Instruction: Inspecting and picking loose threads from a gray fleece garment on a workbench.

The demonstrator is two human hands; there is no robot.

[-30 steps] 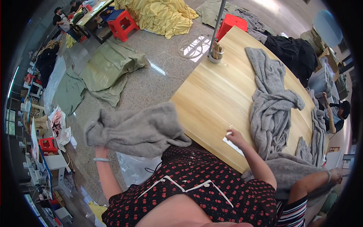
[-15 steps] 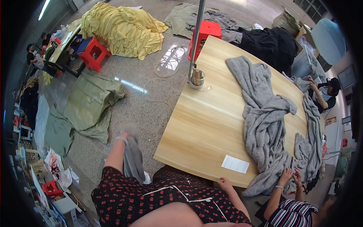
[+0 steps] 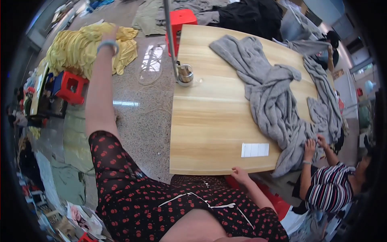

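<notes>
My left arm is stretched far out ahead, a pale band at its wrist. My left hand (image 3: 109, 33) is blurred in front of the yellow cloth pile (image 3: 74, 48), so its fingers cannot be made out; no grey cloth shows at it. My right hand (image 3: 240, 176) is at the near edge of the wooden table (image 3: 209, 125), its fingers curled in and nothing visible in them. A white slip of paper (image 3: 254, 150) lies flat just beyond it. Grey knitted fabric (image 3: 266, 97) lies bunched along the table's right side.
A metal cup (image 3: 185, 74) stands by the pole (image 3: 169, 36) at the table's left edge. Red stools (image 3: 70, 86) stand at left and behind the table. At right, a co-worker in stripes (image 3: 330, 187) touches the grey fabric; another person (image 3: 330, 52) handles cloth farther back.
My left arm has swung up and forward from low at the left. The grey cloth that hung from my left hand is out of sight. My right hand stays by the table edge.
</notes>
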